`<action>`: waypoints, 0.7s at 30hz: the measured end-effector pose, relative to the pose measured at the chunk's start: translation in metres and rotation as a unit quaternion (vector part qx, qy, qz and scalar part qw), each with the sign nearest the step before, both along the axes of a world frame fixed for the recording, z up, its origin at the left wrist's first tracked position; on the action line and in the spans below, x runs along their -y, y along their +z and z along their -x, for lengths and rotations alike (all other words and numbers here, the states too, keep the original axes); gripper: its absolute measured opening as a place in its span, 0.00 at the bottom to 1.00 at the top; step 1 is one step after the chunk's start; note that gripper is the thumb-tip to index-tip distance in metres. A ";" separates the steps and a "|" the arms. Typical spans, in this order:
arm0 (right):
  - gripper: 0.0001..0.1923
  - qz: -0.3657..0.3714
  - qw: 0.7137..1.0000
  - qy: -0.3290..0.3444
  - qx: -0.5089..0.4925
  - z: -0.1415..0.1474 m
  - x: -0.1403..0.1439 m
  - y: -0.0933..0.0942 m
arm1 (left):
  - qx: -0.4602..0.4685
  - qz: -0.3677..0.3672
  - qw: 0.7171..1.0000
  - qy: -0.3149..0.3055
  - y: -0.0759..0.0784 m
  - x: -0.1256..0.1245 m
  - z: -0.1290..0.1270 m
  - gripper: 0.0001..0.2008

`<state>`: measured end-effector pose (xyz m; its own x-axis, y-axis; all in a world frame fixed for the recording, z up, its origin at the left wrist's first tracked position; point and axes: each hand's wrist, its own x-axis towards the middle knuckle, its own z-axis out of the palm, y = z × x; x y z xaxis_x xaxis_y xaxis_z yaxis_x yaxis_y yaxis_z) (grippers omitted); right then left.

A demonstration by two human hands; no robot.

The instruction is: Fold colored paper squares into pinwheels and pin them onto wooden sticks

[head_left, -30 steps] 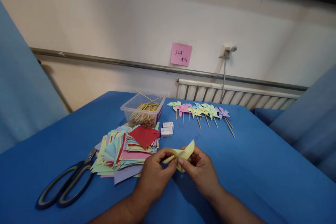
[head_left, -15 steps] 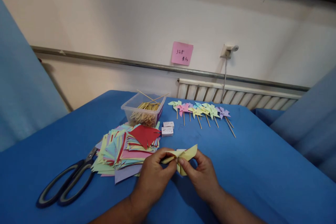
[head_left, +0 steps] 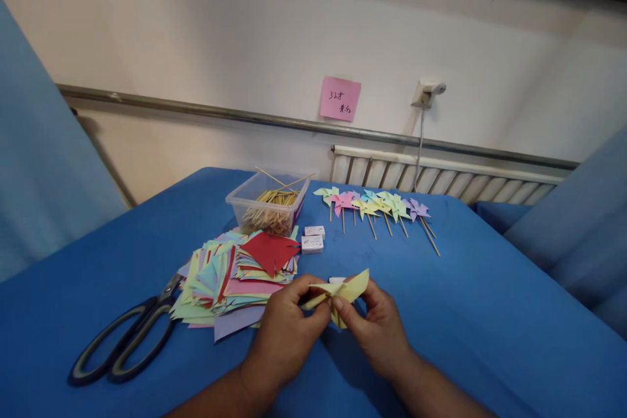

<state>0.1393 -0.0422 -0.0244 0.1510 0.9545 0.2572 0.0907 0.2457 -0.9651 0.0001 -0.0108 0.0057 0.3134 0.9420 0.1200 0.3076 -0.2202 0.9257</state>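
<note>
A pale yellow paper pinwheel is pinched between both my hands, above the front middle of the table. My left hand grips its left side with thumb and bent fingers. On the other side, my right hand presses its thumb near the pinwheel's centre, fingers curled behind. Part of the folded paper is hidden by the fingers. Just behind it shows a small white object, mostly covered. Left of my hands lies a heap of coloured cut paper, with a red sheet on top.
Scissors lie left of the paper heap. A clear plastic box of thin wooden sticks stands behind it, near two small white boxes. Several finished pinwheels on sticks lie at the back right of the blue-covered table.
Almost nothing has moved. The folds of the yellow pinwheel have shifted slightly between my fingers, and both hands stay in the same place.
</note>
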 end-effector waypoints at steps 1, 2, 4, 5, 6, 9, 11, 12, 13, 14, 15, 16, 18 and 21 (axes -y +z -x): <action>0.11 0.000 1.000 0.000 0.002 0.000 0.000 -0.001 | -0.006 -0.002 1.000 0.001 0.000 0.000 0.000 0.03; 0.11 0.001 1.000 -0.001 0.005 -0.001 0.000 -0.001 | -0.010 -0.001 1.000 0.002 0.001 0.000 0.001 0.03; 0.10 0.002 1.000 -0.001 0.016 -0.001 0.001 0.000 | -0.011 0.000 1.000 -0.001 0.002 0.000 0.001 0.04; 0.10 0.003 1.000 -0.002 0.022 -0.002 0.001 0.001 | -0.011 0.000 1.000 -0.002 0.003 0.000 0.001 0.05; 0.10 0.004 1.000 -0.004 0.027 -0.002 0.001 0.001 | -0.011 -0.002 1.000 -0.003 0.003 0.000 0.002 0.05; 0.09 0.005 0.999 -0.016 0.038 -0.002 0.002 0.002 | -0.015 -0.016 1.000 -0.006 0.005 -0.001 0.003 0.07; 0.09 0.004 0.999 -0.020 0.046 -0.002 0.002 0.001 | -0.016 -0.023 1.000 -0.009 0.005 0.000 0.003 0.07; 0.09 0.004 0.999 -0.021 0.050 -0.002 0.001 0.000 | -0.016 -0.025 1.000 -0.009 0.005 0.000 0.003 0.07; 0.09 0.003 0.998 -0.019 0.053 -0.002 0.001 0.000 | -0.015 -0.024 1.000 -0.009 0.004 0.000 0.003 0.07; 0.09 0.003 0.998 -0.019 0.055 -0.003 0.001 -0.001 | -0.014 -0.023 1.000 -0.007 0.004 0.000 0.002 0.07; 0.09 0.002 0.998 -0.019 0.055 -0.003 0.001 -0.001 | -0.014 -0.020 1.000 -0.006 0.003 -0.001 0.002 0.07; 0.09 0.001 0.998 -0.020 0.055 -0.003 0.001 -0.001 | -0.013 -0.016 1.000 -0.005 0.003 -0.001 0.002 0.07; 0.09 0.000 0.998 -0.021 0.055 -0.003 0.000 -0.002 | -0.014 -0.006 1.000 -0.005 0.002 -0.001 0.001 0.06; 0.09 -0.001 0.998 -0.019 0.057 -0.002 0.002 -0.001 | -0.014 0.000 1.000 -0.003 0.002 -0.001 0.001 0.05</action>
